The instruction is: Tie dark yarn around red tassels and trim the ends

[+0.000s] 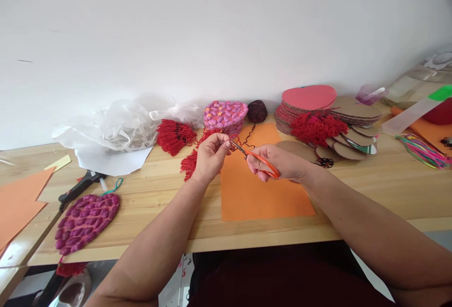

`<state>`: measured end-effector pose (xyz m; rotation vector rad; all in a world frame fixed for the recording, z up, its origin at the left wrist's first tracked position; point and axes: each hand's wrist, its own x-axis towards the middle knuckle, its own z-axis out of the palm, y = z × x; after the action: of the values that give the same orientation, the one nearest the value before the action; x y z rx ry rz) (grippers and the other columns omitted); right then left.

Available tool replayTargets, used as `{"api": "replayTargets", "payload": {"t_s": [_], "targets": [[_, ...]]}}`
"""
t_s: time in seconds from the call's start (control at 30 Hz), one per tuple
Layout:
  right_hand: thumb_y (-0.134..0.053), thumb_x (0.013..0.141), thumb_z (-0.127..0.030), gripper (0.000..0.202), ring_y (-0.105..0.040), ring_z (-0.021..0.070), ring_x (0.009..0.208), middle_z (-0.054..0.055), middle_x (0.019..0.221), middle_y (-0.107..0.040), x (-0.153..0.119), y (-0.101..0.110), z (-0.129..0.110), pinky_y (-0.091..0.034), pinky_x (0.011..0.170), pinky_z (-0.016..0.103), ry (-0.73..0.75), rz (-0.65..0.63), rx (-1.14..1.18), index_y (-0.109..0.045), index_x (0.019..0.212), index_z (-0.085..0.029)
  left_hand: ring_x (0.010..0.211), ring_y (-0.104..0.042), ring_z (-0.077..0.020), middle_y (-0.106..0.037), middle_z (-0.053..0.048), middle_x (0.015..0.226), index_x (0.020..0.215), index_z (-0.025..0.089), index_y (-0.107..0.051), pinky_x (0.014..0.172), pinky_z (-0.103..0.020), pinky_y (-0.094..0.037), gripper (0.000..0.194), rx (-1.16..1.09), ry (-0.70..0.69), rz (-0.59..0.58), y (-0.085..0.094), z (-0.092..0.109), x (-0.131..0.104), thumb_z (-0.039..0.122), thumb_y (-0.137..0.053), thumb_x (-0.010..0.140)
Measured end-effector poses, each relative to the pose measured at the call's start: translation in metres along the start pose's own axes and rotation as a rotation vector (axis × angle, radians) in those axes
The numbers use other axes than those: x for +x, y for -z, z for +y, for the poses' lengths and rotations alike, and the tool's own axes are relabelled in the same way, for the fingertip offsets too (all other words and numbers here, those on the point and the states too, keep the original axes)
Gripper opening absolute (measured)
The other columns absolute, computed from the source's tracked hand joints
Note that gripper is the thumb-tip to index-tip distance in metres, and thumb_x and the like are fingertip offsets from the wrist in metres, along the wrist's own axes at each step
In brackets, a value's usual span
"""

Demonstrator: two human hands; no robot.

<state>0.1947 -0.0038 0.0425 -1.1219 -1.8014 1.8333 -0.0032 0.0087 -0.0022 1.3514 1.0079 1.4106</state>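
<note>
My right hand [270,161] grips a pair of scissors [264,160] with orange handles, its blades pointing left toward my other hand. Thumb and fingers of my left hand [213,154] are pinched together on a thin strand of yarn [234,136], right by the scissor tips. Whether the blades touch the strand I cannot tell. Beneath both hands lies an orange sheet [264,194]. A dark yarn ball [257,111] sits behind, with a wavy strand trailing forward from it. Bundles of red yarn tassels [175,136] lie behind and beside my left hand.
Pink-and-purple decorated pieces [226,115] are stacked by the wall. To the right stand cardboard discs [356,111] with a red yarn heap [318,129]. At left are a heart-shaped piece [88,222], a black glue gun [81,187] and a plastic bag [109,125].
</note>
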Motion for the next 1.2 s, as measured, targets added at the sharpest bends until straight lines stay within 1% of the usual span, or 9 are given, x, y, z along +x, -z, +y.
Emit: {"api": "replayTargets", "payload": {"t_s": [0.17, 0.33, 0.5, 0.63, 0.8, 1.0, 1.2], "targets": [[-0.074, 0.070, -0.069, 0.057, -0.039, 0.0056, 0.044, -0.003, 0.053, -0.051, -0.0025, 0.0014, -0.0001, -0.024, 0.046, 0.022, 0.026, 0.009, 0.029, -0.051, 0.066, -0.018, 0.062, -0.055, -0.0091, -0.061, 0.001, 0.074, 0.083, 0.017, -0.061, 0.063, -0.023, -0.050, 0.033, -0.029, 0.007, 0.013, 0.0012, -0.0009, 0.0007, 0.043, -0.080, 0.074], [-0.076, 0.070, -0.064, 0.053, -0.038, 0.0057, 0.044, -0.004, 0.053, -0.051, -0.0052, 0.0031, -0.0004, -0.023, 0.045, 0.021, 0.050, -0.017, 0.066, -0.053, 0.069, -0.017, 0.062, -0.055, -0.0090, -0.063, 0.000, 0.074, 0.082, 0.017, -0.062, 0.062, -0.022, -0.049, 0.032, -0.043, 0.008, 0.010, 0.0013, 0.0004, 0.0005, 0.042, -0.080, 0.075], [-0.077, 0.070, -0.063, 0.053, -0.040, 0.0063, 0.045, -0.004, 0.054, -0.050, -0.0046, 0.0030, -0.0003, -0.024, 0.046, 0.022, 0.052, -0.020, 0.049, -0.053, 0.067, -0.017, 0.062, -0.056, -0.0099, -0.063, 0.000, 0.073, 0.083, 0.017, -0.062, 0.063, -0.023, -0.050, 0.032, 0.005, -0.016, -0.003, 0.0010, 0.0006, -0.0006, 0.043, -0.079, 0.075], [-0.077, 0.070, -0.062, 0.051, -0.039, 0.0058, 0.045, -0.004, 0.054, -0.050, -0.0038, 0.0033, 0.0014, -0.025, 0.046, 0.021, 0.063, -0.037, 0.063, -0.052, 0.067, -0.017, 0.063, -0.057, -0.0104, -0.062, 0.000, 0.072, 0.083, 0.017, -0.062, 0.063, -0.023, -0.049, 0.030, 0.056, -0.040, -0.019, 0.0012, 0.0005, -0.0007, 0.042, -0.078, 0.077], [-0.077, 0.069, -0.063, 0.052, -0.040, 0.0065, 0.045, -0.004, 0.054, -0.050, -0.0037, 0.0029, 0.0010, -0.026, 0.045, 0.022, 0.045, -0.027, 0.056, -0.053, 0.067, -0.018, 0.062, -0.057, -0.0108, -0.063, 0.000, 0.072, 0.082, 0.018, -0.061, 0.063, -0.024, -0.050, 0.030, 0.072, -0.070, -0.054, 0.0010, 0.0001, 0.0001, 0.042, -0.078, 0.076], [-0.076, 0.070, -0.066, 0.054, -0.039, 0.0062, 0.044, -0.004, 0.052, -0.051, -0.0037, 0.0021, -0.0002, -0.025, 0.046, 0.022, 0.041, -0.026, 0.046, -0.053, 0.066, -0.018, 0.062, -0.057, -0.0106, -0.063, -0.001, 0.072, 0.082, 0.017, -0.061, 0.063, -0.024, -0.049, 0.026, 0.083, -0.082, -0.060, 0.0005, 0.0002, 0.0004, 0.039, -0.076, 0.078], [-0.069, 0.071, -0.074, 0.059, -0.040, 0.0078, 0.044, -0.002, 0.048, -0.051, -0.0006, 0.0032, 0.0045, -0.025, 0.046, 0.023, 0.023, -0.024, -0.014, -0.053, 0.066, -0.018, 0.064, -0.058, -0.0111, -0.063, -0.001, 0.073, 0.083, 0.018, -0.062, 0.064, -0.024, -0.049, 0.024, 0.087, -0.082, -0.083, -0.0013, -0.0011, -0.0010, 0.037, -0.075, 0.078]]}}
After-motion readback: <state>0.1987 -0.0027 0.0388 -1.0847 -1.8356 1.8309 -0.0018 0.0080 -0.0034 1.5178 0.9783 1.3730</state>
